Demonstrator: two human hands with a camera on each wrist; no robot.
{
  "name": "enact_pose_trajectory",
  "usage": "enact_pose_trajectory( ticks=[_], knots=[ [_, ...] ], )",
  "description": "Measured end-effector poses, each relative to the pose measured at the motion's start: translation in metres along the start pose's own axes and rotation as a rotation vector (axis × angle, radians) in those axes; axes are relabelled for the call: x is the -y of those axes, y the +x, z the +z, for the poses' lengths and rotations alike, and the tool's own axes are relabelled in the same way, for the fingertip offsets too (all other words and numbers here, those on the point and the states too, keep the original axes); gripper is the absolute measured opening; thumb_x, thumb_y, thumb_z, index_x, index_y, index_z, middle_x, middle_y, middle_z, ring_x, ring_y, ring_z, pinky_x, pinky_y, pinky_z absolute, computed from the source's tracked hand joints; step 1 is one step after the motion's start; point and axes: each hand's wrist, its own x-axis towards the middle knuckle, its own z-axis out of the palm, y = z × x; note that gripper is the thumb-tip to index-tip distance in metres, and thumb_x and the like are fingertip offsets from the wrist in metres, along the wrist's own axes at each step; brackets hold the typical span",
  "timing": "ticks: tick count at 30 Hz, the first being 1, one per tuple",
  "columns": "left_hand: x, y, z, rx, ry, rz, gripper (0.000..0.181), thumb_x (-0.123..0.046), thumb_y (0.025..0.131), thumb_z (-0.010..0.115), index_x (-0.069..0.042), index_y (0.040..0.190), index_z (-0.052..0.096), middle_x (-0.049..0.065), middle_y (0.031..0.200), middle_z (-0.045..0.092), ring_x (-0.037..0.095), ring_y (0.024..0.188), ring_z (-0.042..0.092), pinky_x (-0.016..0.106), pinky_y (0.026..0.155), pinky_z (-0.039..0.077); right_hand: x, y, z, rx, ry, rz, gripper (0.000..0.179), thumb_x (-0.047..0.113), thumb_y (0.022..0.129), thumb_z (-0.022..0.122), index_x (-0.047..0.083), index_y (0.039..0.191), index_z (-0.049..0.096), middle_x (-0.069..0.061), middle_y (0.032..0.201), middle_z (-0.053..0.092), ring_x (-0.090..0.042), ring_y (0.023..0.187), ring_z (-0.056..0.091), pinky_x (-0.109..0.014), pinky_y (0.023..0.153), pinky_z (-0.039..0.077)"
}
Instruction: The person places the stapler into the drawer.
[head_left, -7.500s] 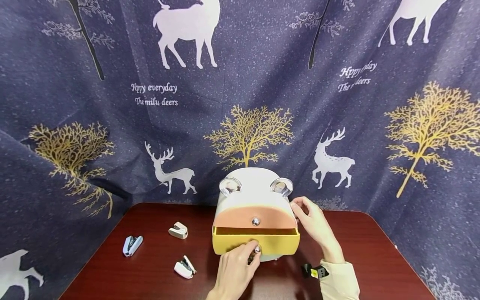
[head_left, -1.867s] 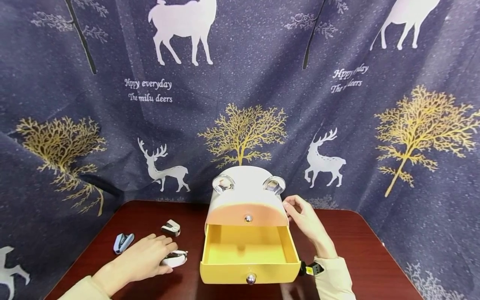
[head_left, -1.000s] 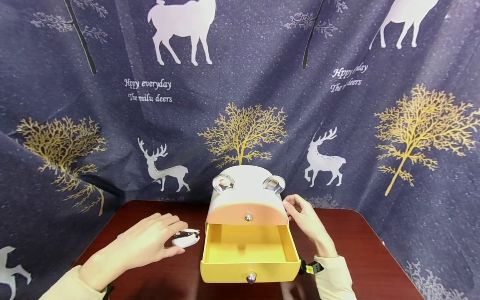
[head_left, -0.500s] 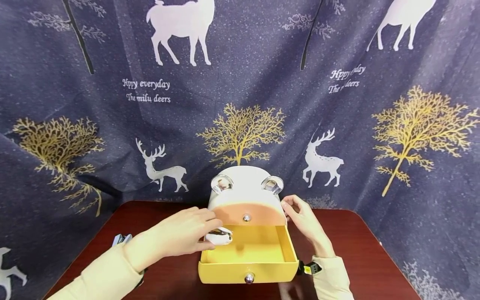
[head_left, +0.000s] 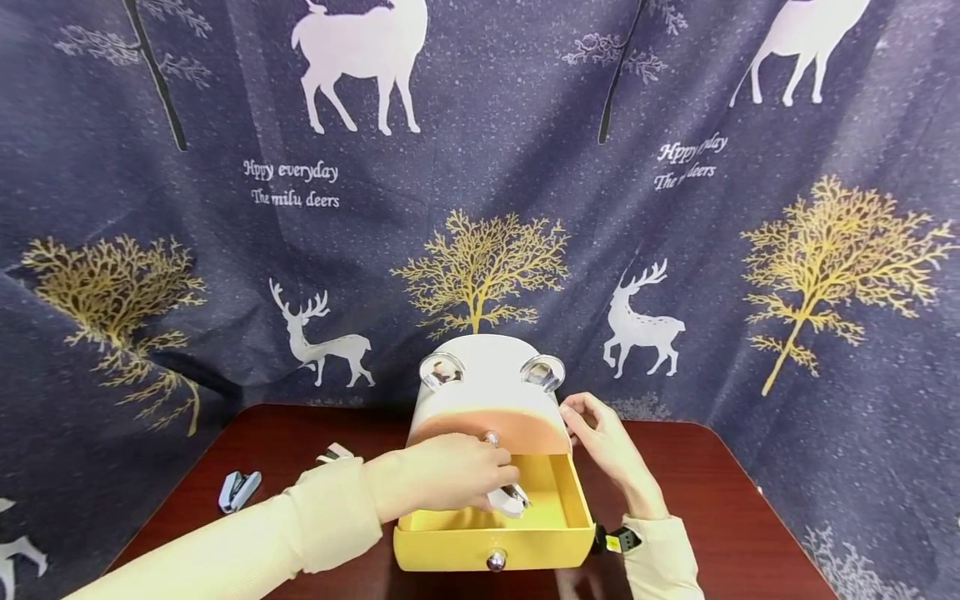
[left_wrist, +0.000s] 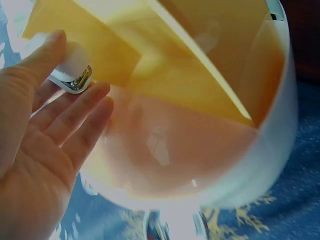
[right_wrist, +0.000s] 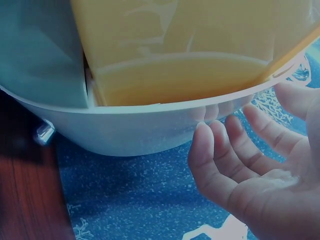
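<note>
To your far left, the light blue mini stapler (head_left: 239, 492) lies on the surface (head_left: 712, 508), well apart from your fingers. Next comes the pale mini stapler (head_left: 335, 451), partly hidden behind your left sleeve (head_left: 225, 542).

Your left hand (head_left: 450, 475) is over the pulled-out yellow drawer (head_left: 491, 550), its thumb and fingers clamped on the white mini stapler (head_left: 508, 501). In the left wrist view the thumb lies along one face, and the last fingers extend beside it, free. The stapler juts beyond the fingers, tilted toward the drawer's front right, its metal mouth showing; you cannot tell whether it touches the drawer floor. It should feel light and stiff, a hard shell around metal, not very fragile, though its smooth sides may slip if you pinch only an edge. The hinge could give under a hard squeeze, so take it across the body, away from the mouth.

At the right, your right hand (head_left: 603, 437) is beside the rigid-looking, glossy white storage box (head_left: 487, 379), its fingers bent, slightly apart and holding nothing. You cannot tell whether the fingertips touch its side or stop just short.
</note>
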Motion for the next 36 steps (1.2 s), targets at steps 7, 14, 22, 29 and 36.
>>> enact_pose_trajectory(
  ticks=[7, 14, 22, 29, 36],
  knots=[
    [-0.013, 0.020, 0.009, 0.079, 0.053, 0.043, 0.026, -0.036, 0.084, 0.073, -0.026, 0.105, 0.063, -0.012, 0.095, 0.058, 0.003, 0.077, 0.055, 0.020, 0.070, 0.048, -0.024, 0.007, 0.002, 0.004, 0.003, 0.011, 0.022, 0.013, 0.099, 0.058, -0.004, 0.113, 0.057, -0.011, 0.093, 0.058, -0.016, 0.074, 0.060, -0.029, 0.066, 0.052],
    [-0.024, 0.038, 0.023, 0.075, 0.124, 0.062, 0.013, -0.033, 0.091, 0.064, -0.028, 0.104, 0.063, -0.013, 0.094, 0.058, 0.000, 0.072, 0.055, 0.016, 0.061, 0.047, -0.024, 0.010, 0.001, -0.013, -0.004, -0.007, 0.022, 0.012, 0.099, 0.058, -0.005, 0.113, 0.058, -0.012, 0.093, 0.059, -0.017, 0.075, 0.060, -0.027, 0.065, 0.051],
    [-0.032, 0.061, 0.035, 0.060, 0.155, 0.138, 0.012, -0.037, 0.096, 0.056, -0.034, 0.096, 0.067, -0.017, 0.090, 0.063, -0.004, 0.067, 0.055, 0.015, 0.052, 0.042, 0.006, 0.000, 0.002, 0.006, -0.030, -0.009, 0.018, 0.005, 0.098, 0.056, -0.010, 0.109, 0.056, -0.013, 0.090, 0.058, -0.015, 0.073, 0.059, -0.027, 0.065, 0.051],
    [-0.033, 0.074, 0.038, 0.155, 0.171, 0.144, 0.015, -0.038, 0.097, 0.054, -0.034, 0.104, 0.067, -0.017, 0.096, 0.063, -0.003, 0.074, 0.058, 0.016, 0.058, 0.045, 0.007, -0.001, 0.001, 0.002, -0.019, -0.010, 0.019, 0.005, 0.099, 0.056, -0.011, 0.110, 0.056, -0.012, 0.090, 0.058, -0.014, 0.073, 0.059, -0.027, 0.065, 0.051],
    [-0.032, 0.079, 0.041, 0.184, 0.224, 0.163, 0.018, -0.038, 0.099, 0.050, -0.034, 0.110, 0.064, -0.019, 0.099, 0.063, -0.003, 0.075, 0.059, 0.017, 0.060, 0.047, 0.006, 0.000, 0.001, -0.003, -0.017, 0.001, 0.019, 0.004, 0.099, 0.055, -0.011, 0.110, 0.056, -0.013, 0.090, 0.058, -0.015, 0.074, 0.059, -0.026, 0.065, 0.051]
  ],
)
